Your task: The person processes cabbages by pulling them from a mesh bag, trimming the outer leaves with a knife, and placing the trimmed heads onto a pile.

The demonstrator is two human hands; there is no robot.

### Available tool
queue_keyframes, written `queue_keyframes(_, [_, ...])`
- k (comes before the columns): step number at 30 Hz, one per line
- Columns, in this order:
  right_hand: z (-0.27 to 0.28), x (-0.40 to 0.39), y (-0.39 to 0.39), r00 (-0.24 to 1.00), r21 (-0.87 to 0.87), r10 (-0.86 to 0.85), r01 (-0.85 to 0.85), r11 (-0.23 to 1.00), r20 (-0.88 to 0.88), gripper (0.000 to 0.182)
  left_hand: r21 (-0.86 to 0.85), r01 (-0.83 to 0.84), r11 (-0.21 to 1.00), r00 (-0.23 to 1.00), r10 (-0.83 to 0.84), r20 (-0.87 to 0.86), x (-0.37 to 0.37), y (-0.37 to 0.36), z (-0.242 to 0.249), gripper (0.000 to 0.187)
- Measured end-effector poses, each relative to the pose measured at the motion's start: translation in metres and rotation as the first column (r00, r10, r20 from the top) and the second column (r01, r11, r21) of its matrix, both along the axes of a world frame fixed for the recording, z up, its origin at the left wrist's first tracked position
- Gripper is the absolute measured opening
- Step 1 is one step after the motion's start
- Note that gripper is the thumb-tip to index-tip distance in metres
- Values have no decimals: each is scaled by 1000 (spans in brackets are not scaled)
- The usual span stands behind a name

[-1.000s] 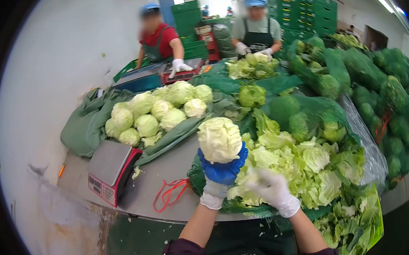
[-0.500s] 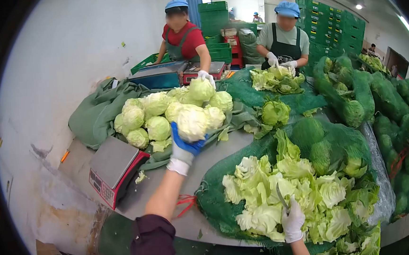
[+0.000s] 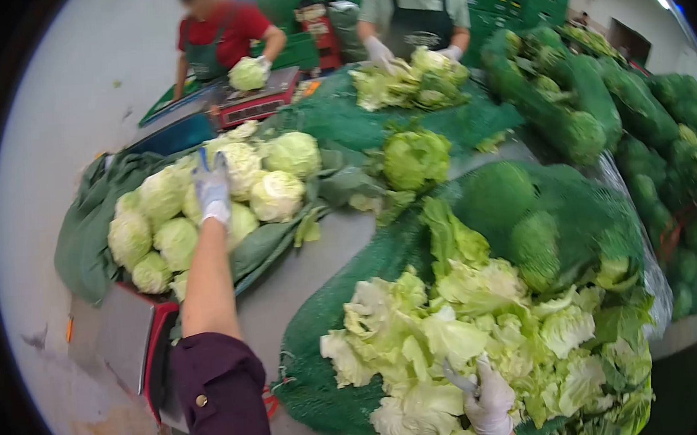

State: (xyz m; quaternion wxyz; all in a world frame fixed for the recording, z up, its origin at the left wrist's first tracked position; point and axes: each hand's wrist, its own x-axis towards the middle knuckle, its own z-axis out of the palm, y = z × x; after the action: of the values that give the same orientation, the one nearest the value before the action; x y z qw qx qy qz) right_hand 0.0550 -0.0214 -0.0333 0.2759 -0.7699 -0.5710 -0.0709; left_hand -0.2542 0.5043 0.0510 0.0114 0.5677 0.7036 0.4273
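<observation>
My left hand, in a white glove with blue on the fingers, reaches onto a pile of trimmed pale cabbages. Its fingers are stretched out against a whitish cabbage; the palm side is hidden. At the lower right, my white-gloved right hand is closed around a knife, its blade pointing up and left. Loose cabbage leaves lie beneath that hand on a green mesh sack, which also has whole cabbages under its netting.
A red scale stands at the left table edge. Across the table, a co-worker in red holds a cabbage above another scale. A second co-worker handles leafy cabbage. Full mesh sacks line the right.
My left hand has set its cabbage onto the pile and its fingers have straightened. The co-worker in red has carried a cabbage from the pile to the scale. My view has shifted.
</observation>
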Motion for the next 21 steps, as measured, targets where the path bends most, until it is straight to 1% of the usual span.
queue_keyframes(1, [0, 0, 1, 1000, 11, 25, -25, 1000, -1, 46, 93, 58, 994, 928, -20, -372, -25, 38, -30, 60])
queue_keyframes(2, [-1, 1, 2, 998, 25, 56, -56, 998, -5, 46, 80, 95, 992, 927, -59, -371, -8, 30, -27, 60])
queue_keyframes(4, [-3, 2, 1, 1000, 12, 27, -27, 1000, -3, 48, 4, -2, 1000, 896, 4, -445, 11, -9, 6, 51])
queue_keyframes(5, [0, 2, 2, 999, 16, 41, -41, 999, 0, 49, 4, 24, 1000, 894, -20, -448, 24, -24, 15, 51])
queue_keyframes(6, [1, 1, 2, 998, 22, 57, -57, 998, 4, 50, 56, 190, 980, 831, -130, -541, 38, -40, 23, 48])
queue_keyframes(7, [2, 0, 2, 998, 30, 61, -61, 998, -9, 51, 97, 351, 931, 745, -215, -632, 54, -58, 28, 46])
queue_keyframes(8, [2, 0, 2, 999, 41, 40, -39, 998, -12, 51, 54, 554, 831, 717, -443, -539, 74, -77, 28, 46])
queue_keyframes(9, [1, 0, 2, 999, 46, 48, -47, 998, -7, 52, 58, 778, 625, 562, -653, -507, 92, -93, 18, 41])
queue_keyframes(10, [1, 0, 1, 998, 50, 57, -57, 997, 0, 52, -82, 887, 455, 437, -883, -172, 124, -142, 34, 36])
queue_keyframes(11, [2, 0, 1, 999, 37, 46, -47, 998, 16, 52, -100, 947, 305, 271, -927, -259, 142, -166, 25, 34])
queue_keyframes(12, [2, 0, 0, 999, 48, 35, -36, 998, 15, 52, -246, 944, 219, 189, -972, -140, 164, -205, 34, 34])
queue_keyframes(13, [1, 0, 0, 999, 71, 53, -53, 996, 1, 53, -343, 927, 155, 36, -943, -329, 176, -225, 35, 37])
queue_keyframes(14, [0, 1, -1, 997, 96, 73, -72, 993, -11, 53, -251, 963, 100, -21, -899, -437, 187, -236, 25, 38])
queue_keyframes(16, [-2, 1, -6, 996, 135, 86, -81, 988, -32, 54, -186, 967, 176, 105, -936, -337, 215, -247, 32, 37])
queue_keyframes(18, [-2, 2, -8, 991, 132, 97, -85, 988, -87, 53, -55, 940, 336, 322, -929, -181, 237, -229, 36, 36])
queue_keyframes(19, [-2, 2, -8, 992, 135, 85, -73, 988, -88, 51, -8, 908, 418, 417, -907, -59, 248, -210, 32, 38])
queue_keyframes(20, [-2, 1, -10, 993, 146, 85, -72, 987, -87, 51, -67, 831, 552, 555, -816, 162, 258, -193, 29, 42])
queue_keyframes(21, [-2, 1, -11, 993, 137, 85, -73, 988, -87, 50, -64, 808, 585, 576, -764, 290, 266, -167, 21, 49])
